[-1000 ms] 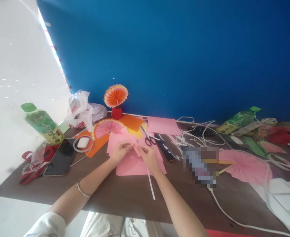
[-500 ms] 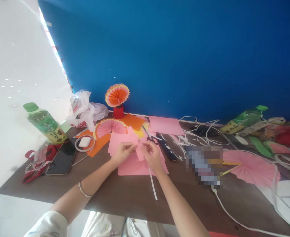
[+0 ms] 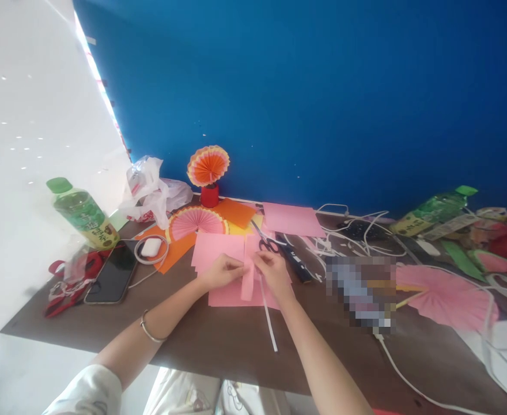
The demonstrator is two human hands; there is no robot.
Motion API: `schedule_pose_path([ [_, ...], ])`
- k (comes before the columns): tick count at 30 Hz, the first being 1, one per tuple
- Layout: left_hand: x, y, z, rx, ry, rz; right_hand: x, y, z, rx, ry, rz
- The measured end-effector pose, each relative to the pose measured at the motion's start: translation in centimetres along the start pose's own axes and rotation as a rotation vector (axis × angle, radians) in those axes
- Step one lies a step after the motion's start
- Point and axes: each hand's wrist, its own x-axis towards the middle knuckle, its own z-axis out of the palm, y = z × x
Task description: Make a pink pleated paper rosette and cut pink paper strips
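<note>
One white strip (image 3: 269, 323) extending over the bench (image 3: 184, 340), near right of the pink paper stack (image 3: 227, 297). Over the stack: a narrow pink strip (image 3: 248, 285), pinched by the left hand (image 3: 219, 273), met at its opposite edge by the narrowed right hand (image 3: 276, 275); unable to tell whether gripping there. Judged to be at squaring up the strip. Calls, by that judgement, for light, level fingertips on both edges. At the stack's far right, scissors (image 3: 261, 234); beyond the stack, leftward, a pleated fan (image 3: 198, 222).

Counting two bare hands (image 3: 221, 272) (image 3: 276, 276), at seven and five o'clock; one pink strip (image 3: 248, 287), six; two green-capped bottles (image 3: 84, 216) (image 3: 435, 210), nine and three; one white case (image 3: 150, 248), eight.
</note>
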Motion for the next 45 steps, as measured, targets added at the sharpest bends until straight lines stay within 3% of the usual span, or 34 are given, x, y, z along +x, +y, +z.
schedule_pose_path([
  [4, -0.1, -0.1, 0.2, 0.024, -0.092, -0.004, 0.1, 0.0, -0.4, -0.010, 0.032, 0.008],
  [8, 0.0, -0.1, 0.1, 0.052, -0.091, -0.002, 0.3, 0.3, -0.5, -0.077, 0.105, -0.051],
  [13, 0.0, 0.0, -0.2, 0.057, -0.107, 0.007, 0.2, 0.4, -0.6, -0.022, 0.104, -0.048],
  [21, 0.1, -0.1, -0.4, 0.086, -0.079, 0.018, 0.9, 1.2, -1.1, 0.124, 0.123, -0.012],
  [28, 0.2, -0.4, -0.6, 0.184, 0.045, 0.066, 1.4, 1.5, -1.5, 0.175, 0.196, -0.010],
  [33, 0.3, -0.6, -0.8, 0.242, 0.054, 0.085, 1.3, 1.4, -1.5, 0.102, 0.239, -0.049],
  [41, 0.2, -0.8, -0.8, 0.244, 0.064, 0.102, 1.2, 1.2, -1.2, 0.137, 0.023, 0.009],
  [45, 0.3, -0.1, -0.9, 0.241, 0.027, 0.097, 1.4, 1.7, -1.3, 0.031, 0.133, -0.031],
])
